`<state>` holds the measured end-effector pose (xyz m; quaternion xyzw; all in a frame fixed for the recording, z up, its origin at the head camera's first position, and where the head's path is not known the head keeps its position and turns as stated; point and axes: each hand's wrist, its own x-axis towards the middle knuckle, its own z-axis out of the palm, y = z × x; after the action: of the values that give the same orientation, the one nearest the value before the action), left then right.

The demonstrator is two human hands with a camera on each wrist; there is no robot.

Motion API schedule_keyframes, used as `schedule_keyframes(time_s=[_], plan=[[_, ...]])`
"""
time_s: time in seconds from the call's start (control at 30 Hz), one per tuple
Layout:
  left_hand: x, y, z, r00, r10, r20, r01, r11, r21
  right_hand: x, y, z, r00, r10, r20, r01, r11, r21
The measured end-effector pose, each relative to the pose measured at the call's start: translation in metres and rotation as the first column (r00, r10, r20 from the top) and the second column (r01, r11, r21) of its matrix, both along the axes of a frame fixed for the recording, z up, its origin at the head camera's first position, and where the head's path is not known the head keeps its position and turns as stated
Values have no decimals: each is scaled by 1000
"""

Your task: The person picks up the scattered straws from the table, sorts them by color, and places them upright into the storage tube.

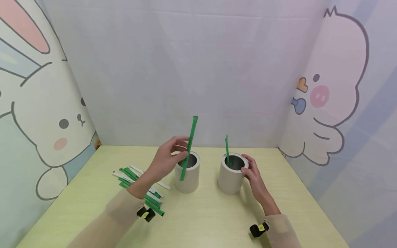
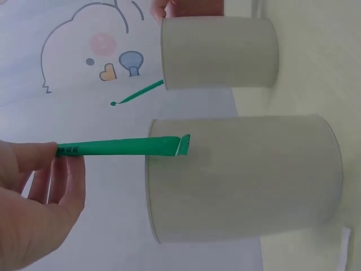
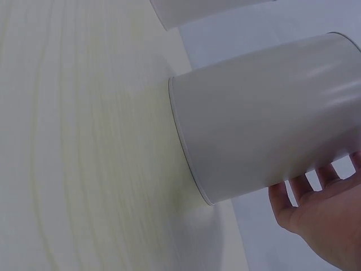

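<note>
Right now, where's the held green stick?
Head view, just left of centre: green stick pinched in the left hand, lower end in front of the left cup.

**Finishes by eye**

Noted smooth left canister [image 1: 187,182], smooth, softly glossy right canister [image 1: 230,182], metallic-looking inside both. Cannot tell paper from plastic on green stick [image 2: 127,147]. Logged wood grain on counter [image 1: 201,224], creased cloth look on backdrop [image 1: 186,69].

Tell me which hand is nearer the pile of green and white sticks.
Left. The left hand is just right of the pile in the head view; the right hand is farther right, holding the right cup.
</note>
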<state>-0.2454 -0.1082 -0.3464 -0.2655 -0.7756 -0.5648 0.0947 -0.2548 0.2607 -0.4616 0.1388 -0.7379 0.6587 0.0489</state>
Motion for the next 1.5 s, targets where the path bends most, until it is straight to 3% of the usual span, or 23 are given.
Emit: schedule_keyframes(time_s=[0.27,0.43,0.9,1.5], plan=[[-14,44,14,1000,-3,2,2,987,160,0,-1,1,1000,2,-5,-2,1000,7],[-21,66,19,1000,24,7,-25,982,186,-1,0,1,1000,-8,-4,8,1000,13],[-27,103,18,998,61,21,-65,971,231,-4,2,4,1000,13,7,-14,999,50],[-33,145,13,996,78,46,-89,929,358,-4,6,5,999,24,33,-26,998,60]])
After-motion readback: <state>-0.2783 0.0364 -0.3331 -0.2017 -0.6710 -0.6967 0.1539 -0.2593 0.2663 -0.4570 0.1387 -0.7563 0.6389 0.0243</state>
